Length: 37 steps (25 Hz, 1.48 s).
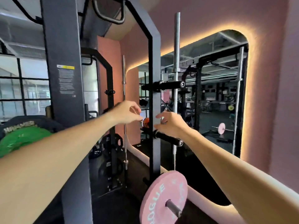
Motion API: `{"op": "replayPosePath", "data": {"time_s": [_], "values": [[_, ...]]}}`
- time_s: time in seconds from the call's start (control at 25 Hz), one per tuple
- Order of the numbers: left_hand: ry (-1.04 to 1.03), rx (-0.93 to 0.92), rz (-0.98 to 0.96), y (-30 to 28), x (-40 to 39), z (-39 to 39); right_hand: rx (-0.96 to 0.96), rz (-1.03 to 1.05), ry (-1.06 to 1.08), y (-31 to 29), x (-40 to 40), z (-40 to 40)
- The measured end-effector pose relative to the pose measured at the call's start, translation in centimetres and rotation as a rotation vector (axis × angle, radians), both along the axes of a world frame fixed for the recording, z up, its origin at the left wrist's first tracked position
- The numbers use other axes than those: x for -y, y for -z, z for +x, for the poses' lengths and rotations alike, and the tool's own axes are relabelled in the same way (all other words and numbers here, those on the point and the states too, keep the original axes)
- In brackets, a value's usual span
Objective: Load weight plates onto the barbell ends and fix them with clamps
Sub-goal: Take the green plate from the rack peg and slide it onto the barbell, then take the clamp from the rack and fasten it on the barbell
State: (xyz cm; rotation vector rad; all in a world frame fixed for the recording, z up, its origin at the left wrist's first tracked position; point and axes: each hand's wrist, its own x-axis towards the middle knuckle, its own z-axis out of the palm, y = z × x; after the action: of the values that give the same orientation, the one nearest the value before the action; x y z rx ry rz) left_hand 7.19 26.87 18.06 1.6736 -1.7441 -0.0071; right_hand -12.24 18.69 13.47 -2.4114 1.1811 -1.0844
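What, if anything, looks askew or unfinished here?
The pink plate sits on its bar stub with no clamp outside it. Both hands, left hand and right hand, reach toward the rack upright instead.

Daylight came from the tall gridded windows (pixel 24 88) at left, while warm orange backlight glowed around the arched wall mirror (pixel 210 97). Edges bowed with wide-angle distortion; the whole frame was soft and blurred.
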Motion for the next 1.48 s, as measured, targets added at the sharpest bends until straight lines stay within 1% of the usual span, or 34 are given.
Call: {"op": "replayPosePath", "data": {"time_s": [0.12,0.24,0.32,0.44,0.6,0.76,0.88,1.04,1.24,1.32,1.48], "values": [[-0.008,-0.064,0.003,1.1,3.9,-4.9,-0.038,0.036,0.019,0.8,3.1,-6.4],[-0.002,-0.132,0.007,2.1,7.0,-8.1,-0.044,0.057,0.04,1.0,6.4,-10.8],[0.012,-0.157,0.011,2.6,9.0,-9.5,-0.007,0.08,0.042,0.9,8.7,-12.7],[-0.034,-0.149,0.013,3.1,11.8,-10.1,0.021,0.093,0.015,1.4,11.8,-13.6],[-0.086,-0.178,0.003,2.4,15.6,-8.6,0.058,0.124,-0.051,2.5,15.5,-12.2],[-0.114,-0.193,-0.061,1.4,20.9,-6.0,0.083,0.125,-0.098,2.1,20.8,-9.5],[-0.128,-0.208,-0.113,0.0,25.4,-3.6,0.085,0.09,-0.108,0.3,25.3,-7.0],[-0.125,-0.237,-0.193,-3.2,31.9,-0.2,0.138,0.053,-0.124,-3.1,32.5,-2.5],[-0.122,-0.264,-0.257,-5.6,37.9,1.7,0.287,0.15,-0.191,-5.3,39.4,2.0],[-0.116,-0.287,-0.281,-6.2,40.0,1.9,0.307,0.166,-0.214,-6.0,41.8,3.4],[-0.111,-0.415,-0.323,-7.0,42.8,0.7,0.368,0.219,-0.358,-7.2,45.2,5.3]]}}
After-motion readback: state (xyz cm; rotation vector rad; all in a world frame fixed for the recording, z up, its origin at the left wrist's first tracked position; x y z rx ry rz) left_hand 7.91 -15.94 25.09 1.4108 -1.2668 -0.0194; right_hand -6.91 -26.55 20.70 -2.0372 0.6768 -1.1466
